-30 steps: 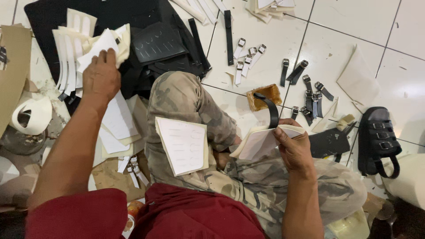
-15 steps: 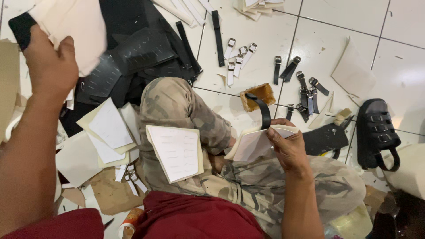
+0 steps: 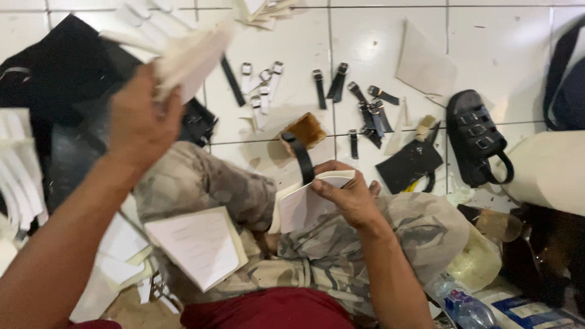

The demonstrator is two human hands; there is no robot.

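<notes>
My left hand (image 3: 141,122) is raised above my left knee, gripping a blurred stack of cream cut pieces (image 3: 186,53). My right hand (image 3: 347,195) rests on my right thigh and pinches the top edge of a second bundle of cream pieces (image 3: 300,207) held upright between my legs. A flat cream sheet (image 3: 198,245) lies across my left thigh. I sit cross-legged in camouflage trousers on a white tiled floor (image 3: 378,36).
Black straps with buckles (image 3: 365,106) and white buckled straps (image 3: 261,85) lie scattered ahead. A black sandal (image 3: 476,139), a black cut piece (image 3: 407,166), a brush block (image 3: 304,131), black sheet material (image 3: 55,79), a white roll (image 3: 548,167) and a plastic bottle (image 3: 466,307) surround me.
My left hand lifted a stack of cream pieces off the pile at the left and swung it up and rightwards. My right hand stayed on its bundle.
</notes>
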